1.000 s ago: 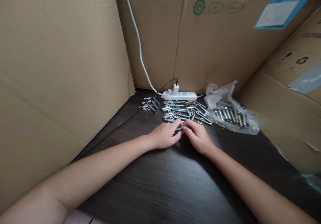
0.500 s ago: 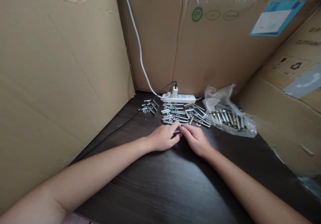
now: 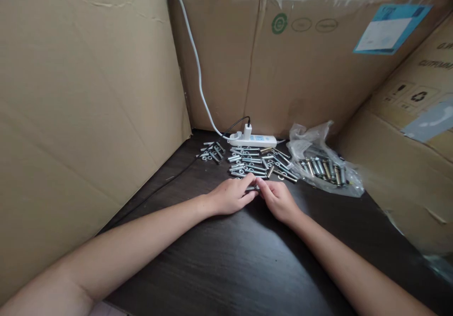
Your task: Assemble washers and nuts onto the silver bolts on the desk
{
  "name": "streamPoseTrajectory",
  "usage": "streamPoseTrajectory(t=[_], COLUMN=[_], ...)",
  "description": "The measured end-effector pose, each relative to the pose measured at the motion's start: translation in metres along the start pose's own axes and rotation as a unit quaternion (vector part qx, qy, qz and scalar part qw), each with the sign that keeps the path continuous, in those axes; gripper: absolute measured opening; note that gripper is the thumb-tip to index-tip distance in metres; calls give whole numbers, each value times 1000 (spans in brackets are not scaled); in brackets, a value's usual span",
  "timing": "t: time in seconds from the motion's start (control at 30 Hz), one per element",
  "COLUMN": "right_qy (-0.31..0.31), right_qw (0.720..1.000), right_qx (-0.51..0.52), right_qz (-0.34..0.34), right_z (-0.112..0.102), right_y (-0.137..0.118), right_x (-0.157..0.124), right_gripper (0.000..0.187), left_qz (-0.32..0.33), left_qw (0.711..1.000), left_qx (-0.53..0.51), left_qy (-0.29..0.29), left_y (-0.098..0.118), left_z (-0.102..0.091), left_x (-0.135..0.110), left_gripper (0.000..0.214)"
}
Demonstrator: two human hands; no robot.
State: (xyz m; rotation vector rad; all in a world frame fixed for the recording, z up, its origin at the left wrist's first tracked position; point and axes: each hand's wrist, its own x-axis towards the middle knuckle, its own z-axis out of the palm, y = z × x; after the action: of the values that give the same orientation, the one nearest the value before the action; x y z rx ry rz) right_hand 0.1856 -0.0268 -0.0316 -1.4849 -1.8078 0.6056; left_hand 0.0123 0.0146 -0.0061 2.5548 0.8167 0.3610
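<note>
My left hand (image 3: 231,195) and my right hand (image 3: 280,199) meet on the dark wooden table (image 3: 226,259), fingertips pinched together on one small metal bolt (image 3: 252,188) held between them. Both hands rest on the tabletop. Just beyond the fingers lies a spread of several loose silver bolts and washers (image 3: 253,161). A smaller cluster of bolts (image 3: 211,150) lies further left.
A clear plastic bag (image 3: 323,167) with several bolts lies to the right. A white power strip (image 3: 253,140) with a white cable and a black cord sits at the back. Cardboard boxes (image 3: 85,98) wall in the table on the left, back and right.
The hands stay pinched on the bolt with only slight finger movement. The view shifted a little.
</note>
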Motion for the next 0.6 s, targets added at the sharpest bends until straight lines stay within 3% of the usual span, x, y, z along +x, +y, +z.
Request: streamPoseTrajectory(t=[0.27, 0.4, 0.6], right_qy=[15, 0, -14], right_qw=[998, 997, 999], right_qx=[-8, 24, 40], right_qz=[-67, -69, -17], right_z=[-5, -3, 0], right_y=[-7, -4, -1], right_x=[-2, -1, 0], right_gripper=[22, 30, 47], left_qz=[8, 1, 3], left_qw=[1000, 1000, 1000], left_qx=[-2, 2, 9], left_qy=[22, 27, 19], left_y=[1, 1, 0], left_z=[3, 2, 2], left_x=[0, -1, -2], left_gripper=[19, 18, 19])
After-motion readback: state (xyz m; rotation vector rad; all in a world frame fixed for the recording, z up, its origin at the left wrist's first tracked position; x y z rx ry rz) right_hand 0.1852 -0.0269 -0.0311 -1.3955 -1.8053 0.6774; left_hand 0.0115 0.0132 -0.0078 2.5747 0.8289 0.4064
